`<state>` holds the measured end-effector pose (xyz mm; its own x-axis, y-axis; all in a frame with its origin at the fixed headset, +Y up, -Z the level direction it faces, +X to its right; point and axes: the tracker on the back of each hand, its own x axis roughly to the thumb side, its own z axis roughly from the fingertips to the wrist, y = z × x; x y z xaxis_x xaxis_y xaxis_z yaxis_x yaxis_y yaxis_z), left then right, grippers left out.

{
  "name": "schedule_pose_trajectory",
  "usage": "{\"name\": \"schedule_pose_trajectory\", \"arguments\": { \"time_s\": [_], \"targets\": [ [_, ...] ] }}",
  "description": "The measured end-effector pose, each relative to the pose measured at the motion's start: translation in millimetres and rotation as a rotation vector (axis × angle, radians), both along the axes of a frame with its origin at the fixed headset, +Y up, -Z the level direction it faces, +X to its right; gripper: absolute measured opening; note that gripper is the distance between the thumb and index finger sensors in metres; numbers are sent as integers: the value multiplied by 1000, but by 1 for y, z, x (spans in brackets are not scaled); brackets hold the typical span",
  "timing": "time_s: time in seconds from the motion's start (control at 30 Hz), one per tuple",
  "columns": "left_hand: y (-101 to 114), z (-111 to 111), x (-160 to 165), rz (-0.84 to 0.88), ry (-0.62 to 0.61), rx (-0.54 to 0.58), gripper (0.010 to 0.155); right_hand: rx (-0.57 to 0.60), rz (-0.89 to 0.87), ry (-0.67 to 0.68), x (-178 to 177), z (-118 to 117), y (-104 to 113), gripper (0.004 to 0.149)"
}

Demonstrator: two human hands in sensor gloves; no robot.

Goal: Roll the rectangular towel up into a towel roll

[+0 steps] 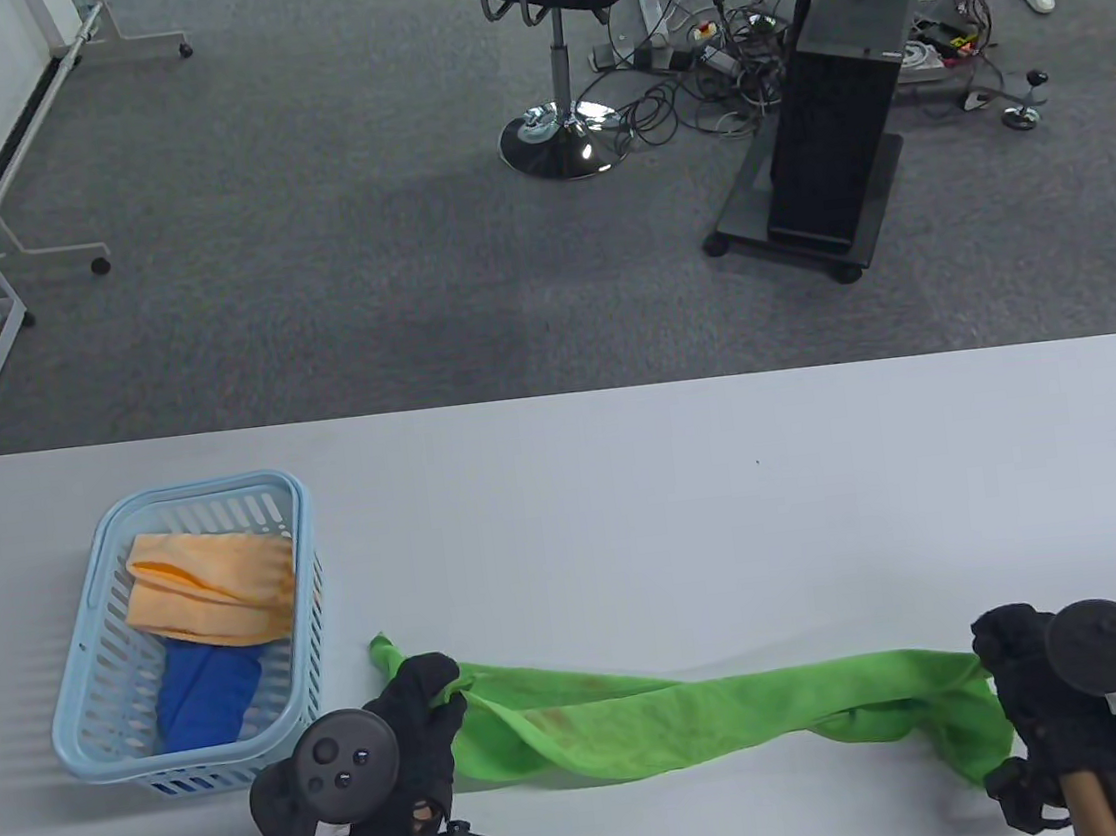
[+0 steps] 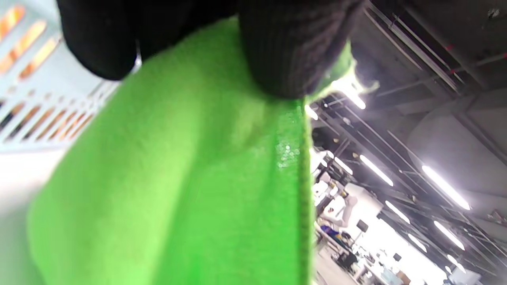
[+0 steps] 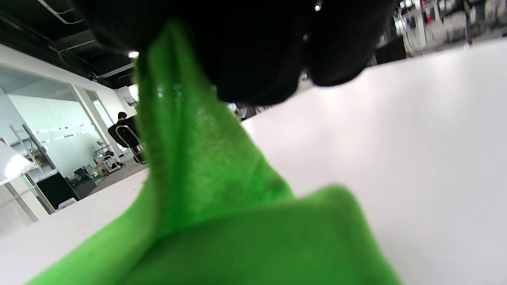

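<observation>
Green towel [image 1: 693,720], fleecy microfibre with a stitched hem, stretched unrolled and rumpled along the near edge of the pale table [image 1: 627,491]. Left hand [image 1: 404,747] pinches one end, knit glove fingers [image 2: 293,51] curled on the cloth. Right hand [image 1: 1041,685] grips the other end (folds bunched there). Slatted light-blue plastic basket [image 1: 105,681] just left, holding an orange cloth [image 1: 210,583] over a blue cloth [image 1: 207,689].

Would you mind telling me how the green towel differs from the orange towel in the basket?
The green towel is stretched between the left hand and right hand; the orange towel lies folded, untouched. Green sags onto the table; orange sits inside the basket. Both are unrolled cloths.
</observation>
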<state>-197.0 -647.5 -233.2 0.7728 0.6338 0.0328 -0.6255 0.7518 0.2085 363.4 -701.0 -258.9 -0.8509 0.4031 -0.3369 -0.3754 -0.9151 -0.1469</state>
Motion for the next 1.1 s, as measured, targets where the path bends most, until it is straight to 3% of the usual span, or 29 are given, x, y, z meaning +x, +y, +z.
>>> {"name": "schedule_pose_trajectory", "arguments": {
  "time_s": [0.13,0.2,0.3,0.4,0.57,0.77,0.9,1.1],
  "targets": [
    [36,1,-10,33,87,50,36,61,-90,-37,6,-3,15,47],
    [44,-3,-16,-36,124,-3,36,78,-132,-68,12,-3,22,47],
    [51,-4,-26,-149,179,-25,39,112,-99,-122,25,-2,38,48],
    [51,-1,-43,-99,256,-5,41,121,-92,-188,42,1,51,48],
    [50,1,-68,-118,342,7,43,149,-148,-274,63,11,50,47],
    [48,-11,-68,-68,278,-45,47,170,-358,-275,57,6,51,47],
    [42,-26,-60,106,177,-173,46,138,-569,-244,45,-7,45,47],
    [40,-42,-47,152,139,-191,42,90,-512,-225,28,-26,45,47]
  ]
}}
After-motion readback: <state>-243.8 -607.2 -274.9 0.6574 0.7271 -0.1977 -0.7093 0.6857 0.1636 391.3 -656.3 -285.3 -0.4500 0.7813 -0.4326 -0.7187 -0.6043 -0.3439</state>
